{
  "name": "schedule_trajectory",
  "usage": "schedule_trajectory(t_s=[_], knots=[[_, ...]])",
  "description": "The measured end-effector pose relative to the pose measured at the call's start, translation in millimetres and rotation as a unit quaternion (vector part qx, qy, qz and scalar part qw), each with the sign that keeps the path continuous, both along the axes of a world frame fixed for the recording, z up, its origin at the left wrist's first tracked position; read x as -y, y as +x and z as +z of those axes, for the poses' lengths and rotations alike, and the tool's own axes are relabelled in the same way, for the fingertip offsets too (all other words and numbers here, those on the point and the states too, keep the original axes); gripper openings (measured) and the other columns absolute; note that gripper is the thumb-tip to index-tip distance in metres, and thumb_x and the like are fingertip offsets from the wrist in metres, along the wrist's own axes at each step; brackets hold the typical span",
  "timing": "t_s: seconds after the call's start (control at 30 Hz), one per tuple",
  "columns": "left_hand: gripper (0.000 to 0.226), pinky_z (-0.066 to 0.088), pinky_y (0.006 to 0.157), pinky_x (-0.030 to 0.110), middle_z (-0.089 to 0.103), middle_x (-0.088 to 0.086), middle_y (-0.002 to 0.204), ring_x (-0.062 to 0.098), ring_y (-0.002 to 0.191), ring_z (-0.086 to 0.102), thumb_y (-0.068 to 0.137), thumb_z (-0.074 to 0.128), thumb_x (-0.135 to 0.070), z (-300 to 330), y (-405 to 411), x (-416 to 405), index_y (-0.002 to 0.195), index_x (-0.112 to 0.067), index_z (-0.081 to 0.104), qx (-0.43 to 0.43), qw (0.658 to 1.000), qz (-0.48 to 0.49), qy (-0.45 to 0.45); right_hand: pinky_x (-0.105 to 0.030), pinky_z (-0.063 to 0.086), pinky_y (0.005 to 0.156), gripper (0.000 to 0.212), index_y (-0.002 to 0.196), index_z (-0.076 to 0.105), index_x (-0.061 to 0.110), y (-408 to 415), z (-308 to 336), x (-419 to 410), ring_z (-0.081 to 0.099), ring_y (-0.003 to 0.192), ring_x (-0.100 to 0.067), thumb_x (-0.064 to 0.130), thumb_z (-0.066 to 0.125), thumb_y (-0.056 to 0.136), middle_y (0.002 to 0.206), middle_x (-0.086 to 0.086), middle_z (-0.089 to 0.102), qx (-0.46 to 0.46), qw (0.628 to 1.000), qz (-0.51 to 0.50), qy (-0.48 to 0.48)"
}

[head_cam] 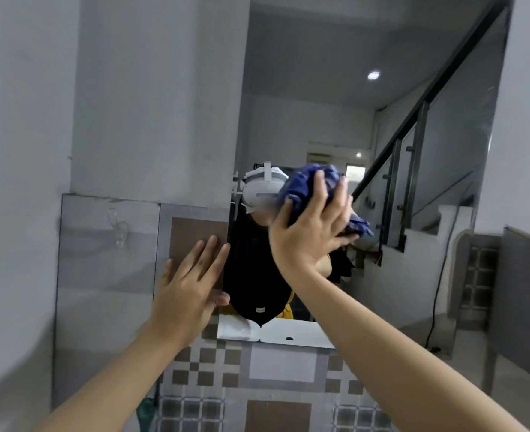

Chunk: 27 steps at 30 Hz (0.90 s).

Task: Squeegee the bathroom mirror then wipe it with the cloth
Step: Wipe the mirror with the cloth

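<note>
A tall frameless mirror (335, 98) hangs on the wall straight ahead. My right hand (312, 232) presses a bunched blue cloth (304, 185) flat against the glass at mid height, fingers spread over it. My left hand (192, 285) lies flat with fingers apart on the tiled wall at the mirror's left edge, the thumb reaching onto the glass. It holds nothing. No squeegee shows in view. The mirror reflects a person with a white headset and a dark top.
Patterned tiles (276, 366) cover the wall below the mirror. A clear plastic hook (117, 227) sticks to a grey tile at the left. At the right stands a wall with a grey panel (519, 300). The mirror reflects a staircase with a glass railing.
</note>
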<state>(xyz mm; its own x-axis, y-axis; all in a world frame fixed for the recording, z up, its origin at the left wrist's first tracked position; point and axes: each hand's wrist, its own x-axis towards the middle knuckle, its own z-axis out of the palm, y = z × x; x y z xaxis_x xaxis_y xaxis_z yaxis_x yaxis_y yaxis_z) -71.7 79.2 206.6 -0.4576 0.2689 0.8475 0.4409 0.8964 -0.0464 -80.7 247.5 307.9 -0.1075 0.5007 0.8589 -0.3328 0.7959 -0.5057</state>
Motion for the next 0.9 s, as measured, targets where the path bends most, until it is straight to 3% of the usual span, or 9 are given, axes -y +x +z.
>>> schedule_trajectory(t_s=[0.23, 0.37, 0.53, 0.73, 0.9], knots=[[0.088, 0.033, 0.103, 0.059, 0.020, 0.000, 0.154, 0.020, 0.141, 0.020, 0.075, 0.068, -0.044, -5, -8, 4, 0.147, -0.026, 0.019, -0.011, 0.999, -0.029, 0.008, -0.071, 0.004, 0.104, 0.063, 0.137, 0.039, 0.037, -9, -13, 45, 0.019, 0.140, -0.026, 0.030, 0.061, 0.079, 0.153, -0.004, 0.033, -0.021, 0.979, 0.004, 0.203], [0.075, 0.027, 0.107, 0.056, 0.014, -0.003, 0.155, 0.018, 0.143, 0.013, 0.084, 0.043, -0.057, -6, -11, 8, 0.147, -0.029, 0.014, 0.000, 1.000, -0.027, 0.004, -0.069, 0.005, 0.106, 0.058, 0.135, 0.049, 0.034, -7, -17, 23, 0.024, 0.141, -0.026, 0.031, 0.060, 0.079, 0.151, -0.005, 0.038, -0.034, 0.946, -0.007, 0.323], [0.073, 0.027, 0.106, 0.057, 0.018, -0.001, 0.155, 0.020, 0.142, 0.016, 0.085, 0.049, -0.053, -7, -12, 10, 0.147, -0.028, 0.019, 0.002, 0.999, -0.042, 0.000, -0.069, 0.010, 0.107, 0.059, 0.134, 0.049, 0.033, 0, -20, -19, 0.031, 0.139, -0.030, 0.030, 0.062, 0.076, 0.149, -0.006, 0.041, -0.001, 0.898, -0.033, 0.439], [0.076, 0.029, 0.103, 0.063, 0.021, 0.001, 0.154, 0.022, 0.141, 0.018, 0.081, 0.060, -0.044, -6, -13, 10, 0.145, -0.026, 0.024, 0.003, 0.999, -0.041, -0.004, -0.070, 0.014, 0.107, 0.059, 0.134, 0.043, 0.033, 15, -29, -85, 0.028, 0.140, -0.031, 0.030, 0.062, 0.078, 0.151, -0.008, 0.038, 0.043, 0.905, -0.068, 0.418], [0.074, 0.028, 0.103, 0.064, 0.019, 0.003, 0.155, 0.024, 0.141, 0.018, 0.081, 0.055, -0.046, -6, -12, 9, 0.145, -0.024, 0.024, -0.005, 0.999, -0.030, -0.018, -0.067, 0.020, 0.107, 0.061, 0.136, 0.038, 0.028, 26, -39, -150, 0.025, 0.140, -0.034, 0.032, 0.058, 0.079, 0.152, -0.012, 0.032, 0.071, 0.946, -0.091, 0.303]])
